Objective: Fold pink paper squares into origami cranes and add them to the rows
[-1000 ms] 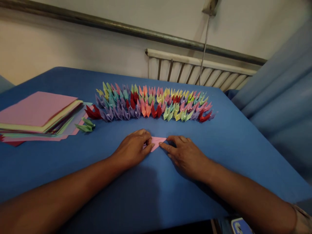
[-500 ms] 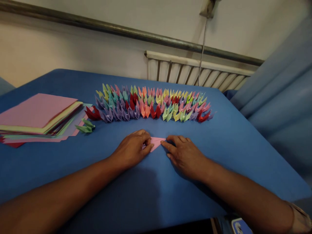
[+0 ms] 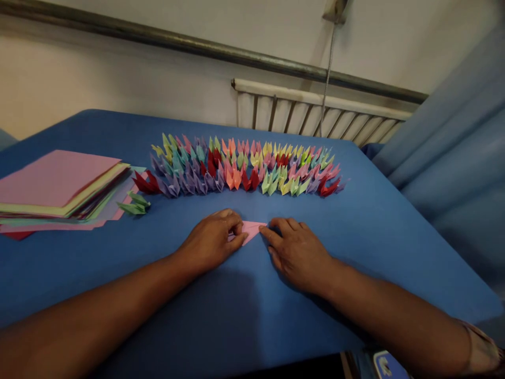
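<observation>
Right wrist: I see a pale band (image 3: 482,345) on it at the bottom edge of the head view.
Left hand: my left hand (image 3: 211,243) lies knuckles up on the worktop (image 3: 244,316), over the left end of the pink folded paper (image 3: 251,230).
Left fingers: curled close together and closed down on that end of the paper. The thumb tip and forefinger seem to nip it, though the hand hides the contact.
Right hand: my right hand (image 3: 300,253) rests palm down just right of the paper.
Right fingers: stretched out and a little apart, gripping nothing. The forefinger tip (image 3: 263,234) touches the paper's right-hand point.
Pink folded paper: a small flat triangular piece, lying on the blue worktop between the two hands, near the middle of the surface.
Single green crane (image 3: 134,204): it sits alone to the left, well apart from my hands and just beside the sheets.
Paper stack (image 3: 59,184): loose coloured sheets, fanned unevenly, with a pink one on top, at the left edge of the worktop.
Folded cranes (image 3: 244,168): many small ones in mixed colours, packed in curved rows beyond the hands.
Radiator (image 3: 315,113): pale and ribbed, against the wall behind the worktop.
Cord (image 3: 329,68): hangs down in front of the radiator.
Pipe (image 3: 177,45): runs along the wall.
Curtain (image 3: 453,158): blue cloth on the right.
</observation>
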The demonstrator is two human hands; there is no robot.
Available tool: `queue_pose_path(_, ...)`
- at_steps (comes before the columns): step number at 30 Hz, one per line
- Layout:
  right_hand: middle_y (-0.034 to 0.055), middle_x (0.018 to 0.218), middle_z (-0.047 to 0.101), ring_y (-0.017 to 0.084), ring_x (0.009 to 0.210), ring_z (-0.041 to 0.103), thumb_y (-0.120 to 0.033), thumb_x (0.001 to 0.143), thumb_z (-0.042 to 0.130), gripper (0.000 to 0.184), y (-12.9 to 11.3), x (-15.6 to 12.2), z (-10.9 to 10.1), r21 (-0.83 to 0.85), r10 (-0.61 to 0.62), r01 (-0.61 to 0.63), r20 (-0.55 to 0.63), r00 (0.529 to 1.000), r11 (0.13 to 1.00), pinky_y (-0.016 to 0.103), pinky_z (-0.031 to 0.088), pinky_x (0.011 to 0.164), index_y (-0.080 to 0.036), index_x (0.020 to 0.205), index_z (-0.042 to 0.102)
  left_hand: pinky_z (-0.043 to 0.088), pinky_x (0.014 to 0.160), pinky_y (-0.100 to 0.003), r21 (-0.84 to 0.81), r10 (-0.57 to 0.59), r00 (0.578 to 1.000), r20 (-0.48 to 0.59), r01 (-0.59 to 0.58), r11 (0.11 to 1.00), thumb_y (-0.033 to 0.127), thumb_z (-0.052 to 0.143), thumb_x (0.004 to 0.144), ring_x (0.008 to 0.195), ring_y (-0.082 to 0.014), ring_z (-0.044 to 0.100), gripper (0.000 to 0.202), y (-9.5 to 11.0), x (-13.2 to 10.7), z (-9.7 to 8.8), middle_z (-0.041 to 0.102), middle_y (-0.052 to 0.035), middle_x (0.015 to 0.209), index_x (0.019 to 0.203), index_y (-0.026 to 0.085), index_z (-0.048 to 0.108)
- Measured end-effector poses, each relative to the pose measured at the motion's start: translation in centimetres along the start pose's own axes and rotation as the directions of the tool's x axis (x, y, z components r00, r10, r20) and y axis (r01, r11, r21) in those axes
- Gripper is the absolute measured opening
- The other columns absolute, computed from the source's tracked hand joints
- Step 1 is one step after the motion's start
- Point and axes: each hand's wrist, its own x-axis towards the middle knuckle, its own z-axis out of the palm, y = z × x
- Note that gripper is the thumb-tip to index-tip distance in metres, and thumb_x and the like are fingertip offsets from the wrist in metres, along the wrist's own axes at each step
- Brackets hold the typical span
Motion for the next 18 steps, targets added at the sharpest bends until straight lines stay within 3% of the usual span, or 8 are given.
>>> queue_pose_path(4, 0.0149, 0.128, 0.056, 0.029, 0.109, 0.050, -0.027, 0.096, 0.044, 0.044, -0.26, -0.12, -0.15, -0.027, 0.019, -0.019, 0.017, 1.000, 0.999, 0.043, 0.042, 0.087, -0.016, 0.138, 0.048, 0.039, 0.075, -0.030, -0.008, 0.002, 1.000, 0.001, -0.002, 1.000, 0.031, 0.055, 0.088, 0.082, -0.0168, 0.055, 0.017, -0.24, -0.01, 0.12, 0.057, -0.0006, 0.085, 0.076, 0.019, 0.055)
queue_pose_path(9, 0.0127, 0.128, 0.055, 0.029, 0.108, 0.051, -0.026, 0.096, 0.043, 0.048, -0.31, -0.10, -0.27, -0.029, 0.015, -0.014, 0.034, 0.999, 0.999, 0.043, 0.043, 0.087, -0.024, 0.143, 0.044, 0.039, 0.074, -0.030, -0.007, 0.001, 1.000, -0.006, -0.001, 1.000, 0.031, 0.055, 0.089, 0.081, -0.0165, 0.055, 0.018, -0.27, 0.01, 0.17, 0.057, -0.0005, 0.085, 0.076, 0.019, 0.056)
queue_pose_path(14, 0.0161, 0.128, 0.056, 0.031, 0.110, 0.050, -0.034, 0.096, 0.043, 0.048, -0.34, -0.04, -0.45, -0.058, 0.076, -0.074, 0.029, 0.997, 0.996, 0.045, 0.043, 0.089, -0.013, 0.139, 0.049, 0.040, 0.074, -0.030, 0.012, -0.024, 1.000, -0.004, 0.024, 1.000, 0.031, 0.056, 0.087, 0.082, -0.0175, 0.056, 0.015, 0.04, 0.10, -0.04, 0.058, -0.0009, 0.084, 0.078, 0.018, 0.057)
queue_pose_path(18, 0.0177, 0.128, 0.055, 0.031, 0.109, 0.050, -0.034, 0.096, 0.044, 0.049, -0.55, -0.06, -0.37, -0.062, 0.109, -0.108, 0.016, 0.994, 0.992, 0.046, 0.043, 0.089, -0.011, 0.138, 0.049, 0.041, 0.073, -0.030, 0.014, -0.046, 0.999, -0.004, 0.046, 0.999, 0.031, 0.058, 0.085, 0.082, -0.0178, 0.057, 0.013, 0.04, 0.11, -0.04, 0.060, -0.0011, 0.086, 0.082, 0.018, 0.058)
